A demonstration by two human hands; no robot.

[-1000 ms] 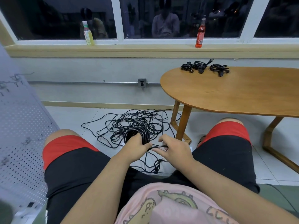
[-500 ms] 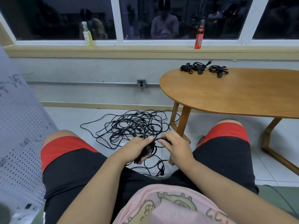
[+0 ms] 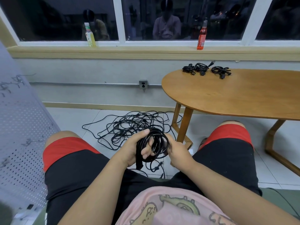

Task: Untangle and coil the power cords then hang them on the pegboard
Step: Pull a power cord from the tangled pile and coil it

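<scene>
A black coiled power cord (image 3: 159,140) hangs between my knees, its loops threaded over my left hand (image 3: 138,147), whose fingers curl through the coil. My right hand (image 3: 176,149) grips the coil's right side. Cord ends with plugs dangle below the coil (image 3: 156,168). Behind my hands a tangled pile of black cords (image 3: 129,125) lies on the tiled floor. Three coiled cords (image 3: 205,70) rest on the far end of the wooden table (image 3: 235,98). The grey pegboard (image 3: 21,135) stands at my left with small hooks on it.
A table leg (image 3: 184,127) stands just right of the pile. On the window ledge are a yellow-green bottle (image 3: 90,35) and a red bottle (image 3: 201,37). A wall outlet (image 3: 143,84) sits on the conduit.
The coil turned from edge-on to a wide open loop facing me. My left fingers now pass through it, and my right hand shifted to its right side.
</scene>
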